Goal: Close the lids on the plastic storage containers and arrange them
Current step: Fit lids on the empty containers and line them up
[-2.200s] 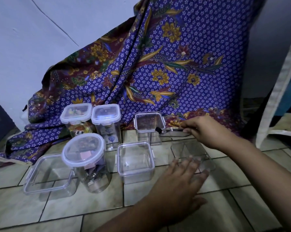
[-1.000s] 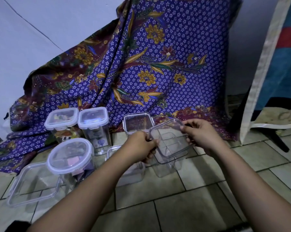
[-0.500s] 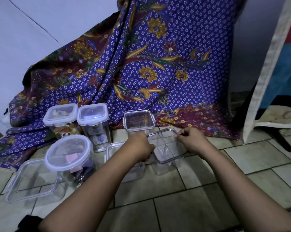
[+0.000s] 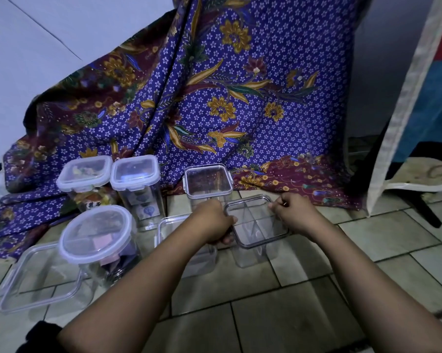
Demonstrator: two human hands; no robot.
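My left hand [image 4: 216, 222] and right hand [image 4: 295, 215] grip opposite edges of the clear lid [image 4: 255, 220], squaring it over the floor-standing container [image 4: 255, 253] to seat it evenly.

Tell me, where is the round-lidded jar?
The round-lidded jar stands on the floor tiles at left, in front of two square-lidded tubs, beside the left forearm.
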